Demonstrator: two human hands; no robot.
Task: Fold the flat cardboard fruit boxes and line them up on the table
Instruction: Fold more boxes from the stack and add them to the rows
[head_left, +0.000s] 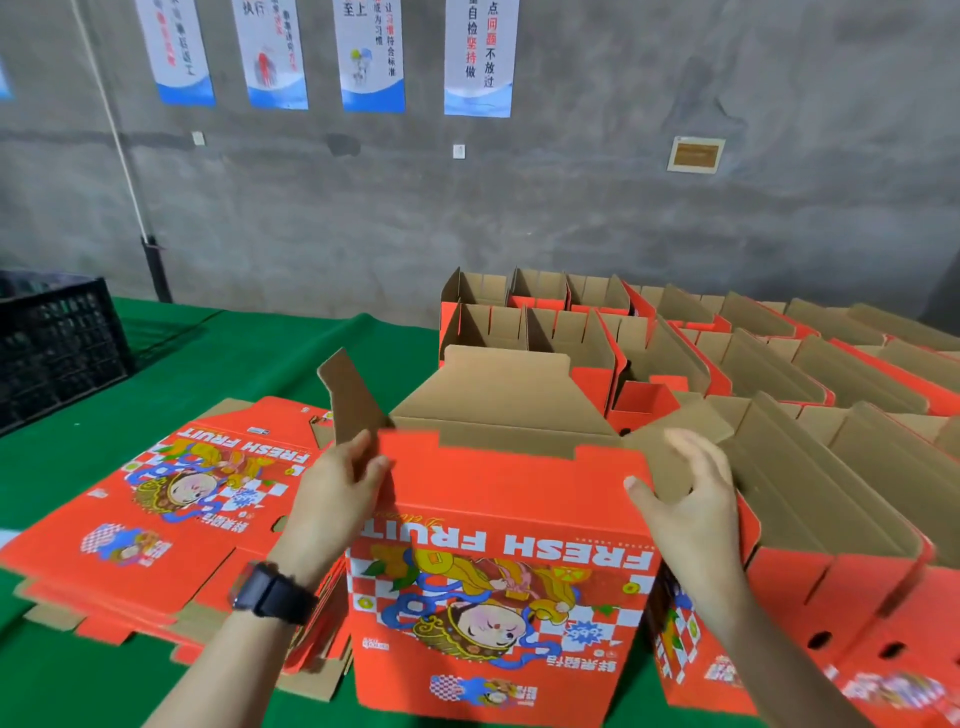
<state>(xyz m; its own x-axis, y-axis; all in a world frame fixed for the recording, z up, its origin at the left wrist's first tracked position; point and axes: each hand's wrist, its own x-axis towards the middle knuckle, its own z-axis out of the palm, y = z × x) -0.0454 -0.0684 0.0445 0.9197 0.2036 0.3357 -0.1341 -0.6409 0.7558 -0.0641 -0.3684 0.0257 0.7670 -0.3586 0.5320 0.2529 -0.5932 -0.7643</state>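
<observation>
A red "FRESH FRUIT" box (498, 571) stands upright and opened out in front of me on the green table (218, 353), its brown inside and top flaps showing. My left hand (332, 499), with a black watch on the wrist, pinches the box's upper left corner where a brown side flap (353, 400) sticks up. My right hand (691, 499) is at the upper right corner with fingers spread and relaxed, thumb against the right flap; it looks blurred. A stack of flat red boxes (171, 504) lies to the left.
Rows of several folded boxes (727, 353) with brown insides fill the table's right side and back. Another red box (857, 623) stands close on the right. A black plastic crate (52, 343) sits at the far left. A grey wall with posters (478, 57) is behind.
</observation>
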